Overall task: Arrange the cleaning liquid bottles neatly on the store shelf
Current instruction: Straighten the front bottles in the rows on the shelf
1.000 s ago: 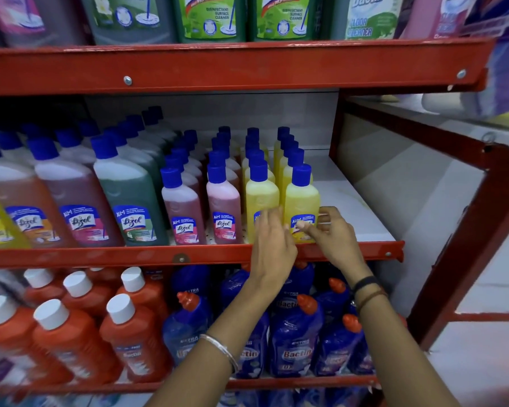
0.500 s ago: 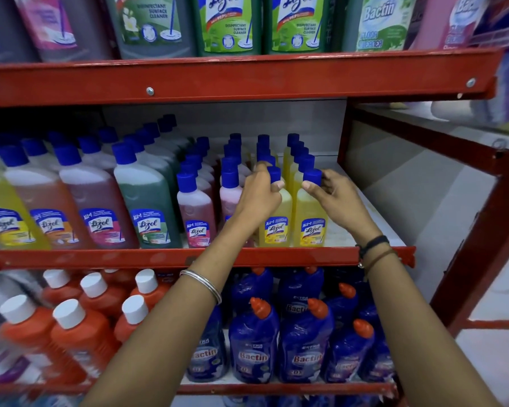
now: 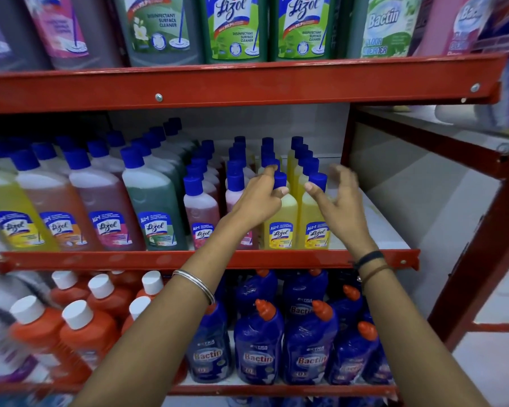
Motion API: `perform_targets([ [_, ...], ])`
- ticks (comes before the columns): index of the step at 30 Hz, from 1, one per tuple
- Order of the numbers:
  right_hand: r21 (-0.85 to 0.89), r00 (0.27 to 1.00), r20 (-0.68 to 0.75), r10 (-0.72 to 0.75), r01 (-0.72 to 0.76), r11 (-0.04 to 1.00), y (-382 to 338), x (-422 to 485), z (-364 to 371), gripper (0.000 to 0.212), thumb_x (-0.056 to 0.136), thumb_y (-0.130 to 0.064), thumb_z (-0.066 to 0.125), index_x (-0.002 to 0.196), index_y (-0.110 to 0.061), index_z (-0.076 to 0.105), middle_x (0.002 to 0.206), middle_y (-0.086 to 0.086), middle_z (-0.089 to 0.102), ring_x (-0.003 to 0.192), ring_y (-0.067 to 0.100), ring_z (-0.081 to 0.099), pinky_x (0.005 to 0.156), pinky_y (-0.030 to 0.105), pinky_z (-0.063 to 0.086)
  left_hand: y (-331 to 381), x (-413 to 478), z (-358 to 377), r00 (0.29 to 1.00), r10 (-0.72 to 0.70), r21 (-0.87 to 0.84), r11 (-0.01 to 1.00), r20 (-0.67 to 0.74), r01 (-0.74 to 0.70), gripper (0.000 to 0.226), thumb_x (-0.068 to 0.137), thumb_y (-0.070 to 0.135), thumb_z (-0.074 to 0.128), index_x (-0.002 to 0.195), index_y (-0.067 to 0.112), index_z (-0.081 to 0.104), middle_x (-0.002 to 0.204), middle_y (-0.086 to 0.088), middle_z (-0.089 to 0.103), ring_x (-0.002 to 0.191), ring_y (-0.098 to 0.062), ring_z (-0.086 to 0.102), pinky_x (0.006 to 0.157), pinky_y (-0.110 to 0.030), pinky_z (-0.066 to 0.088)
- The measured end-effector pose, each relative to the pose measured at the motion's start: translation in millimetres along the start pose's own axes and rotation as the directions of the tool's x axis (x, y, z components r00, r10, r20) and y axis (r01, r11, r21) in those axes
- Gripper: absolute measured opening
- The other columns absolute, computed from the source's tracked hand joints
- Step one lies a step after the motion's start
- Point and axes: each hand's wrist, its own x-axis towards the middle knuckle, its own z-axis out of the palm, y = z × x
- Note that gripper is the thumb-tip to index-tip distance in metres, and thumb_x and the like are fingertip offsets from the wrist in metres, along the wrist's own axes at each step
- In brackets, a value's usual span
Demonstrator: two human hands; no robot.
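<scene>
At the centre of the frame we see two small yellow Lizol bottles with blue caps standing upright at the front edge of the red metal shelf — touching side by side. The left hand pinches the blue cap of the left yellow bottle. The right hand hangs spread wide — blurred — its thumb just beside the cap of the right yellow bottle.
</scene>
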Motion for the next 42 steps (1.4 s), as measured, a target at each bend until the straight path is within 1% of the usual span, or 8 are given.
perform_targets([
  [4,0.088,0.865,-0.416,-0.280,0.344,0.935,-38.3,-12.8,7.6,0.041,0.088,-0.025,0.062,0.121,-0.004,0.049,0.122,-0.009,0.037,0.117,0.014,0.046,0.097,0.019,0.044,-12.5,-9.3,-30.1,0.931,0.197,0.084,0.980,-0.308,-0.180,0.052,0.090,0.020,0.058,0.134,0.004,0.036,0.122,-0.015,0.054,0.113,-0.025,0.051,0.097,-0.034,0.042],
  [7,0.123,0.928,-0.190,-0.321,0.347,0.930,-54.1,-8.9,14.2,0.039,0.088,-0.020,0.061,0.121,-0.006,0.048,0.116,-0.007,0.048,0.109,0.010,0.052,0.093,0.024,0.049,-21.0,-8.2,-48.6,0.881,0.205,0.181,0.974,-0.426,-0.140,0.048,0.088,0.016,0.059,0.130,0.003,0.039,0.124,-0.017,0.048,0.116,-0.029,0.044,0.100,-0.036,0.038],
  [11,-0.098,0.983,0.147,-0.112,0.127,0.987,-52.5,-3.3,41.3,0.053,0.089,-0.022,0.058,0.135,-0.008,0.034,0.125,0.014,0.056,0.111,0.022,0.054,0.089,0.027,0.043,-36.0,-7.3,-55.8,0.985,-0.067,0.107,0.991,-0.160,0.085,0.052,0.089,0.018,0.057,0.133,0.003,0.034,0.123,-0.022,0.054,0.112,-0.035,0.053,0.090,-0.036,0.044],
  [15,-0.219,0.984,0.177,-0.019,0.058,0.974,-52.0,-4.0,51.2,0.054,0.092,-0.026,0.054,0.138,-0.004,0.032,0.089,0.016,0.062,0.072,0.022,0.055,0.056,0.027,0.038,-41.3,-10.7,-50.6,0.993,-0.063,0.126,0.989,-0.097,0.075,0.036,0.093,0.012,0.051,0.126,0.001,0.041,0.112,-0.024,0.059,0.100,-0.034,0.058,0.074,-0.033,0.042],
  [22,-0.292,0.974,0.220,0.043,0.024,0.956,-60.3,2.6,54.1,0.034,0.094,-0.017,0.051,0.120,0.003,0.043,0.084,0.010,0.055,0.060,0.010,0.045,0.047,0.021,0.032,-35.8,-15.3,-51.7,0.994,-0.040,0.176,0.983,-0.105,0.058,0.032,0.092,0.008,0.049,0.121,-0.003,0.043,0.109,-0.026,0.060,0.098,-0.037,0.058,0.078,-0.042,0.048],
  [30,-0.221,0.988,0.153,0.032,0.003,0.975,-57.8,-3.6,56.0,0.044,0.089,-0.025,0.060,0.123,-0.003,0.044,0.094,0.013,0.061,0.064,0.011,0.049,0.052,0.018,0.036,-32.9,-14.7,-50.2,0.997,-0.053,0.192,0.979,-0.056,0.063,0.037,0.093,0.008,0.047,0.129,0.003,0.038,0.108,-0.024,0.059,0.091,-0.033,0.057,0.075,-0.041,0.047],
  [37,-0.141,0.967,-0.052,-0.250,0.241,0.960,-70.0,-17.9,64.2,0.049,0.091,-0.024,0.056,0.134,-0.008,0.040,0.133,0.010,0.047,0.121,0.018,0.045,0.091,0.006,0.030,-37.2,-21.9,-57.7,0.988,0.002,0.107,0.994,-0.152,0.014,0.045,0.091,0.022,0.056,0.128,0.003,0.040,0.101,-0.019,0.063,0.092,-0.030,0.060,0.083,-0.046,0.053],
  [42,-0.208,0.952,0.192,-0.237,0.276,0.939,-79.9,-11.4,81.3,0.055,0.088,-0.024,0.060,0.136,-0.009,0.036,0.134,0.009,0.050,0.124,0.020,0.048,0.097,0.020,0.037,-52.7,-27.4,-88.0,0.918,0.090,0.259,0.966,-0.386,0.014,0.043,0.089,0.019,0.058,0.124,0.001,0.041,0.122,-0.019,0.052,0.115,-0.033,0.046,0.096,-0.042,0.042],
])
